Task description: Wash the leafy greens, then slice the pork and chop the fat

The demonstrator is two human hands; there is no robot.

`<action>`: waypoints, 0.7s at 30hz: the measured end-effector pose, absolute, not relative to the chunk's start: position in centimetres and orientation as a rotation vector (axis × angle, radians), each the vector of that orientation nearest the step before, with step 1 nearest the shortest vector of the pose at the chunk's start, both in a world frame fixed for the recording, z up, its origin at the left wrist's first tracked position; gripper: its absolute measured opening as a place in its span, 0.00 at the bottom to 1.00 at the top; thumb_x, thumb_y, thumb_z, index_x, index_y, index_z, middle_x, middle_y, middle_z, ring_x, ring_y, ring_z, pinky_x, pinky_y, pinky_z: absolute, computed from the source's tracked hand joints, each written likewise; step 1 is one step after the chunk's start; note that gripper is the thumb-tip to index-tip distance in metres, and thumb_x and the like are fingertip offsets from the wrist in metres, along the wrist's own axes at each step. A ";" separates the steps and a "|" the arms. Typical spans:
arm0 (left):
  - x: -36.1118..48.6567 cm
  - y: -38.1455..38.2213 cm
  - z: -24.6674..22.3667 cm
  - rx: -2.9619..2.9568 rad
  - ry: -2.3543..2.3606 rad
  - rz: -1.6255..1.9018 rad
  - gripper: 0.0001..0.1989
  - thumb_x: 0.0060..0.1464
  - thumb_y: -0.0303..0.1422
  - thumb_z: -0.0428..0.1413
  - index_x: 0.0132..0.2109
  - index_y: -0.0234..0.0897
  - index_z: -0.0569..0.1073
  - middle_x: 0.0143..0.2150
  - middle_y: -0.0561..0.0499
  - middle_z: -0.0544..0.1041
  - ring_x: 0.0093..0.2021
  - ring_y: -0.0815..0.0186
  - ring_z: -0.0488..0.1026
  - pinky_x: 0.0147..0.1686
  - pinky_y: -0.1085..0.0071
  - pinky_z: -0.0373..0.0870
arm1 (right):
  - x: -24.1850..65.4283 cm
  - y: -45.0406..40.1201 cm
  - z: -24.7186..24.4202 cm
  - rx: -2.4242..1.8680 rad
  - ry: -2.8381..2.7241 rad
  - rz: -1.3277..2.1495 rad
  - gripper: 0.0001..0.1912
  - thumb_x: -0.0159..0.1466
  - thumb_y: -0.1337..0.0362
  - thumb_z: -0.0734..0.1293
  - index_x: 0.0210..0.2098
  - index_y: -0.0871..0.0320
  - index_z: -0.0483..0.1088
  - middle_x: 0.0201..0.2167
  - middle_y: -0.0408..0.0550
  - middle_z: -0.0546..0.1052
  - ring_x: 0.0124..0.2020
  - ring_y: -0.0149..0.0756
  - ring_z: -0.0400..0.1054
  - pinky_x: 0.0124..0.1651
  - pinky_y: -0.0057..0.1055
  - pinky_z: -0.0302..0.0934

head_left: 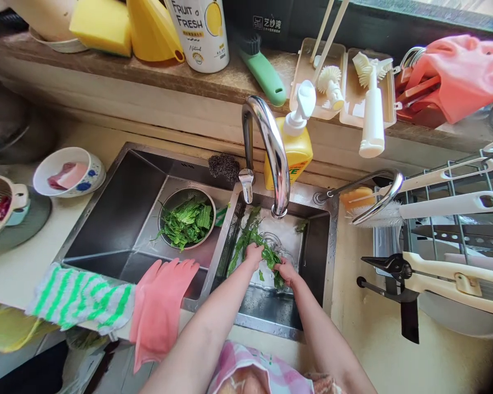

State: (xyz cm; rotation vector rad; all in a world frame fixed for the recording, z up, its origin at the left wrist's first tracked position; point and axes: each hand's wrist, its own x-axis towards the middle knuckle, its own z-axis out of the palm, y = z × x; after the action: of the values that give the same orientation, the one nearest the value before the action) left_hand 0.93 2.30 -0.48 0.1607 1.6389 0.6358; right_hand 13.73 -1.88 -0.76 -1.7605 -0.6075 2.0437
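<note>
Both my hands are in the right sink basin [312, 241], over shallow water. My left hand [254, 255] is closed on leafy greens [243, 238], whose leaves trail toward the basin's left wall. A few centimetres to the right, my right hand [286, 271] pinches the other end of the greens. Small leaf pieces float in the water below. The chrome faucet [267, 131] arches over the basin's back part. In the left basin [115, 219], a round metal bowl [160, 221] holds a heap of cut greens [189, 219].
A yellow soap bottle [298, 150] stands behind the faucet. Pink gloves [160, 306] and a striped cloth [82, 295] hang over the front edge. To the left sits a bowl of meat [92, 178]. Shears [443, 276] and a wire rack [456, 175] are on the right.
</note>
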 end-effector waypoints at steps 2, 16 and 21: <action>0.7 2.2 -0.6 0.152 1.641 0.673 0.08 0.45 0.30 0.58 0.31 0.36 0.64 0.24 0.57 0.68 0.19 0.76 0.63 0.21 0.79 0.59 | 14.0 -1.7 -1.0 -1.789 -0.654 1.990 0.12 0.44 0.58 0.67 0.24 0.56 0.63 0.14 0.37 0.66 0.15 0.26 0.57 0.18 0.24 0.52; -0.1 3.1 -0.3 0.036 1.607 0.741 0.09 0.49 0.36 0.56 0.32 0.35 0.66 0.19 0.58 0.64 0.16 0.77 0.60 0.18 0.79 0.60 | 13.6 -2.6 -1.2 -1.920 -0.942 1.905 0.07 0.48 0.59 0.64 0.22 0.56 0.65 0.14 0.38 0.64 0.17 0.28 0.58 0.23 0.27 0.55; 0.4 3.2 0.1 -0.045 1.664 0.868 0.08 0.54 0.34 0.51 0.29 0.36 0.63 0.18 0.60 0.59 0.15 0.78 0.57 0.18 0.80 0.60 | 14.0 -1.9 -2.6 -2.176 -0.968 1.653 0.02 0.47 0.62 0.63 0.21 0.54 0.66 0.17 0.43 0.68 0.29 0.39 0.66 0.33 0.32 0.56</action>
State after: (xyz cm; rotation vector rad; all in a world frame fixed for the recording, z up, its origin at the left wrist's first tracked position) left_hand 0.44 3.17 0.13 -0.0446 1.6639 0.8682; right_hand 14.01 -1.87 -2.58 -2.1764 -0.9675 1.6529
